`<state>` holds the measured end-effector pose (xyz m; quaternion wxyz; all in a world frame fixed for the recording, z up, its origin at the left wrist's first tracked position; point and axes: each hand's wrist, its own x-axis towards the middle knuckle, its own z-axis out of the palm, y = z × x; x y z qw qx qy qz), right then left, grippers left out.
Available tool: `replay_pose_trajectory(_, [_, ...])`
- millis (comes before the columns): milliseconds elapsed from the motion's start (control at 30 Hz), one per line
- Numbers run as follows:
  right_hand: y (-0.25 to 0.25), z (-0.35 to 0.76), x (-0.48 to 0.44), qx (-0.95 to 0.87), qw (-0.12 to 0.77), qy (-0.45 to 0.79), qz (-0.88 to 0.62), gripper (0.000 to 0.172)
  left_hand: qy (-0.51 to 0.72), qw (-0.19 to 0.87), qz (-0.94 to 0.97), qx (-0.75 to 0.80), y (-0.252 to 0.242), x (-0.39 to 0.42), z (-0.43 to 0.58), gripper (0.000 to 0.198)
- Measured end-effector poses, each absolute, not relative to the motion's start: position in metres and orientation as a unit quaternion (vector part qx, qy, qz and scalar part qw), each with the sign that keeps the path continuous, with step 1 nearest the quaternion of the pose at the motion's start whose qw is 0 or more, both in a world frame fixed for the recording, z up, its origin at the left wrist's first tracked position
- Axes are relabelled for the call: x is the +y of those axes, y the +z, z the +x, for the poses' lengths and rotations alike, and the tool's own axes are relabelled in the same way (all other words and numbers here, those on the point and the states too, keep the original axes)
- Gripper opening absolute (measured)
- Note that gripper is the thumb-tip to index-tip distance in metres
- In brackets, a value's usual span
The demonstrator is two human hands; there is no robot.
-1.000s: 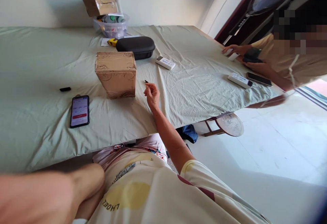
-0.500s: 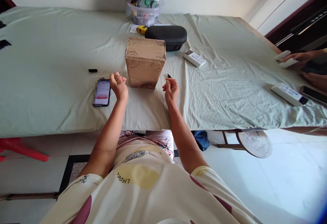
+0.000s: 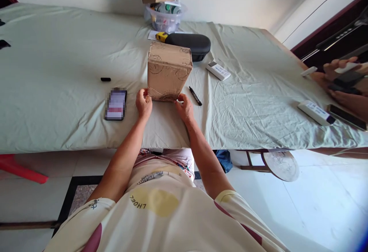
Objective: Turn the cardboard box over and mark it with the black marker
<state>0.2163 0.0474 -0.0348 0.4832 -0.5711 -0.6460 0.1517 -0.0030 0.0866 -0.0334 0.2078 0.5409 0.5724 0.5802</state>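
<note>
Fingers of the left hand [image 3: 144, 105] closed on the lower near-left corner of the cardboard box [image 3: 168, 79]. Between both hands, stands upright on the table [image 3: 250, 95]; looks stiff and probably light, with smooth faces perhaps slightly slippery and edges likely to dent; best held low, from opposite sides. At the lower near-right corner, right hand [image 3: 185, 109], fingers closed on it too. Farther right, apart from the fingers, black marker [image 3: 196, 96] on the table.
</note>
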Motion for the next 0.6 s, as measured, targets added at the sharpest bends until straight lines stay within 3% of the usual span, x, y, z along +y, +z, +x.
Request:
replay_pose_trajectory(333, [-0.006,0.186,0.021,-0.593,0.585,0.292,-0.470,0.051,0.706,0.131,0.504,0.480,-0.017,0.071,0.000,0.057])
replay_pose_trajectory(600, [0.002,0.171,0.024,-0.577,0.614,0.345,-0.414,0.054,0.639,0.063,0.642,0.418,-0.012,0.066,0.008,0.067])
